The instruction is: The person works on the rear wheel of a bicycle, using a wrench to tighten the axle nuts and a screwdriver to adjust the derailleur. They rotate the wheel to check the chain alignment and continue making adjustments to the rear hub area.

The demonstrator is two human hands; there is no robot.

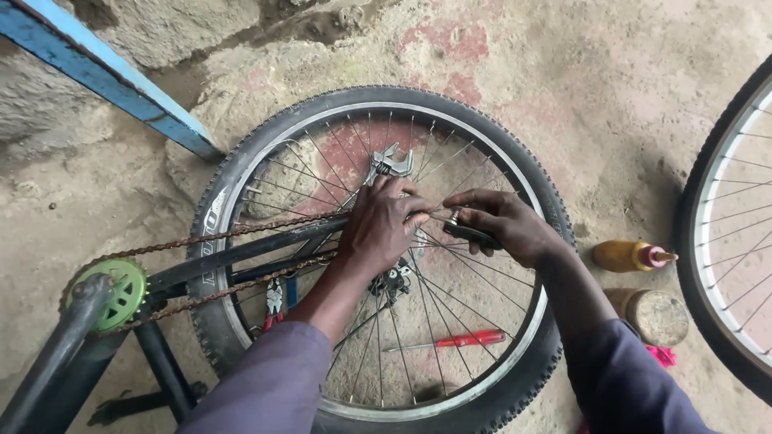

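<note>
My sleeves [265, 386] sit nearest. My left hand [378, 229] grips an adjustable wrench [388, 163] at the wheel [515, 161] hub; my right hand [503, 225] pinches a dark-handled tool [470, 235]. Steel, stiff, heavy, likely greasy: I grip by the handles.

Two arms enter from the lower edge of the head view. Both wear long sleeves of plain purple-grey cloth, loose and lightly creased, with no markings or buttons seen. Each sleeve ends at mid-forearm, leaving the wrists uncovered. Left hand [378, 229] and right hand [503, 225] are bare: no gloves, rings, watch or wristband visible
</note>
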